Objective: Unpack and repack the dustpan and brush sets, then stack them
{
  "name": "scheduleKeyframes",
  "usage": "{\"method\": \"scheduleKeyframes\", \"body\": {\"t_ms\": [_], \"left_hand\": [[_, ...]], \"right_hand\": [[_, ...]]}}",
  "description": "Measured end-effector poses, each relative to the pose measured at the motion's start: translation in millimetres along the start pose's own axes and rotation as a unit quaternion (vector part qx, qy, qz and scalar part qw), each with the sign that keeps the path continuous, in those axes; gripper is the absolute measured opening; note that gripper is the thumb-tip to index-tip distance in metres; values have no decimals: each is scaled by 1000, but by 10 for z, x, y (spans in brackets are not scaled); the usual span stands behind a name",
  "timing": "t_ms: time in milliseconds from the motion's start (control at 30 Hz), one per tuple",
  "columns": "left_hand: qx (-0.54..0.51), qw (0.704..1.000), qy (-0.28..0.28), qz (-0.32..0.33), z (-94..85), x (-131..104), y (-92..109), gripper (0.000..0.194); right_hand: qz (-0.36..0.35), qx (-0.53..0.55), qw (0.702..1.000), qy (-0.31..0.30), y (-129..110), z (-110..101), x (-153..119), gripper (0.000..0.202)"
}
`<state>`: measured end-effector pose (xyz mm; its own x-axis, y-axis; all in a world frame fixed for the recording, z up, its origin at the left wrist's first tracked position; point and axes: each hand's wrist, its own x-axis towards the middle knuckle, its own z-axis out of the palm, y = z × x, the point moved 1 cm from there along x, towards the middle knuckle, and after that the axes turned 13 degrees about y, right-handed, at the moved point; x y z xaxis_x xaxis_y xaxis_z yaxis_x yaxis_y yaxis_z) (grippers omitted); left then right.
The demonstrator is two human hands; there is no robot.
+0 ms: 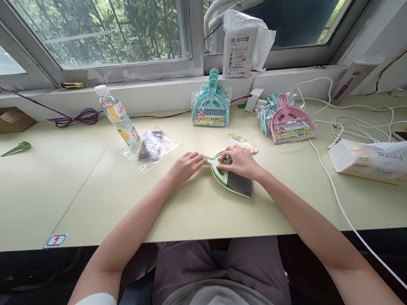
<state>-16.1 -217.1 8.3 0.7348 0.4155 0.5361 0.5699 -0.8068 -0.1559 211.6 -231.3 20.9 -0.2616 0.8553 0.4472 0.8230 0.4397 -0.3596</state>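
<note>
A green dustpan [221, 178] lies on the table in front of me, with a small brush [241, 186] nested in it, its dark bristles toward the lower right. My left hand [189, 167] is closed round the tip of the handle, its fingertips partly hidden. Over the brush's upper part, my right hand [240, 162] bends its fingers and grips the brush from above. Just behind that hand lies a printed label card [244, 143]. A crumpled clear plastic bag [157, 147] with something dark inside lies to the left.
A drink bottle [119, 116] leans behind the bag. Wrapped teal dustpan sets [210, 104] and a pink set [291, 121] stand at the back. White cables [359, 129] and a tissue pack [375, 161] occupy the right. An open cardboard box [4, 121] sits far left.
</note>
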Motion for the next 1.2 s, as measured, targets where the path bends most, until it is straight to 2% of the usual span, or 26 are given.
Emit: {"method": "scheduleKeyframes", "body": {"t_ms": [467, 700, 800, 900, 1067, 1133, 1200], "left_hand": [[-19, 1000, -7, -17, -33, 16, 50, 30], [9, 999, -31, 23, -6, 25, 105, 34], [29, 999, -6, 33, 52, 2, 87, 32], [59, 997, 43, 39, 86, -17, 50, 29], [111, 982, 150, 15, -7, 5, 83, 38], [113, 980, 163, 37, -62, 20, 140, 42], [94, 980, 159, 70, -97, 29, 189, 41]], "right_hand": [[23, 66, 997, -27, 34, -14, 26, 16], [21, 35, 999, -19, 36, -17, 7, 14], [17, 29, 999, -11, 40, -11, -1, 15], [3, 14, 1000, 10, 18, -16, -1, 14], [14, 39, 995, 86, -108, -43, -13, 14], [32, 66, 991, 114, -179, -46, -26, 14], [32, 101, 988, 113, -233, -45, -32, 12]]}}
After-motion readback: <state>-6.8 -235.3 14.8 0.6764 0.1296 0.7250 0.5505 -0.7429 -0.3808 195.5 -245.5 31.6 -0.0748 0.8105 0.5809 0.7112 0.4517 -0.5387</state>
